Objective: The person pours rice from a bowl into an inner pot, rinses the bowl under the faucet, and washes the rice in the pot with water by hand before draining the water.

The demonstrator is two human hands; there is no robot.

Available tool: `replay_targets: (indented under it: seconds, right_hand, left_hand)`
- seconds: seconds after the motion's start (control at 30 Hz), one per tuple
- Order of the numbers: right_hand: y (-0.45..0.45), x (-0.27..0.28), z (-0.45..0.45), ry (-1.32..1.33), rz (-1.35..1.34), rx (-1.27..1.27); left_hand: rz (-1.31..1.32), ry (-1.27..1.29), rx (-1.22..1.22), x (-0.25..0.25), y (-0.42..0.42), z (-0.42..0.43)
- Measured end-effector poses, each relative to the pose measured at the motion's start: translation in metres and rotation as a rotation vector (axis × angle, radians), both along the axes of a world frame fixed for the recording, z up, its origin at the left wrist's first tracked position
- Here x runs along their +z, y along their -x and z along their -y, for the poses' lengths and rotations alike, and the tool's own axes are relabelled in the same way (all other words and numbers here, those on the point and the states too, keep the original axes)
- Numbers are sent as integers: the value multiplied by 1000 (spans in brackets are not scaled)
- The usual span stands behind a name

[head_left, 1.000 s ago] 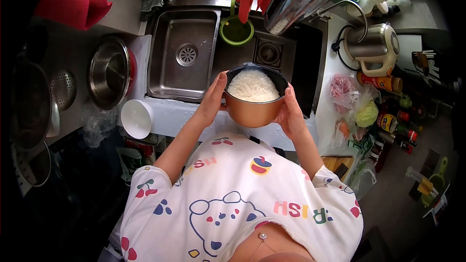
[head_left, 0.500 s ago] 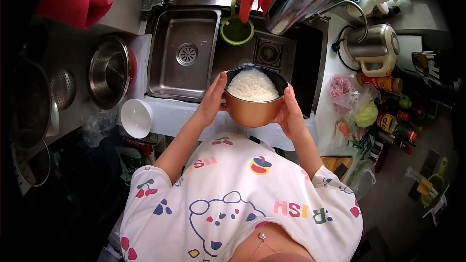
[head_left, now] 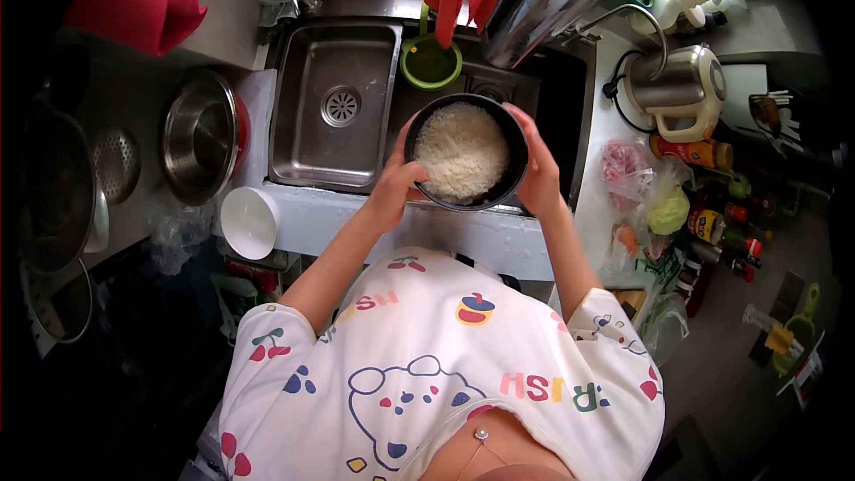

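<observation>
the bare left hand (head_left: 392, 185) and the bare right hand (head_left: 539, 174) are apart, clamped on opposite sides of a deep round pot with a dark inner wall (head_left: 517, 147); the left thumb lies over the rim, beside the rice, while the right hand lies against the outer side; how far the fingers reach underneath is hidden; the pot is held up in front of the white-shirted body, its mouth facing the camera, above the near edge of a dark steel double sink (head_left: 307, 156); loose white uncooked-looking rice (head_left: 459, 151) lies inside it, with dark wall showing around the grains; just beyond the pot is a round green plastic vessel with an upright handle (head_left: 431, 65); a smooth white round bowl (head_left: 250, 223) is to the left, near the pale front ledge (head_left: 312, 214) of the sink; farther left is a wide shiny steel basin (head_left: 198, 138); well to the right are a silver-and-cream electric kettle (head_left: 672, 85), a clear plastic bag of pink contents (head_left: 623, 165) and a pale green vegetable in clear plastic (head_left: 668, 210)
</observation>
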State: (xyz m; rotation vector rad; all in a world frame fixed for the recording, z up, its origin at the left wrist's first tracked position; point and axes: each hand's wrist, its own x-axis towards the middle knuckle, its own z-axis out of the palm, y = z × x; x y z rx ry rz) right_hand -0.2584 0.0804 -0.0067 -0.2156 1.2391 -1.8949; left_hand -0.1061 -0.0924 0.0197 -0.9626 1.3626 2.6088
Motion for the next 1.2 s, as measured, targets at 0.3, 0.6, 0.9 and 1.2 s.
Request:
replay_targets:
  seconds: [0.3, 0.6, 0.9, 1.2]
  right_hand:
    - [107, 35, 105, -310, -1463, -156]
    - [126, 24, 92, -388, -1729, -162]
    - [26, 53, 57, -440, -1270, 15]
    - [17, 56, 77, -261, -1107, 537]
  left_hand:
    - [-50, 181, 44, 6, 24, 17]
    - [-56, 167, 51, 2, 27, 20]
    - [-82, 102, 68, 2, 32, 10]
    - [-28, 6, 77, 7, 31, 8]
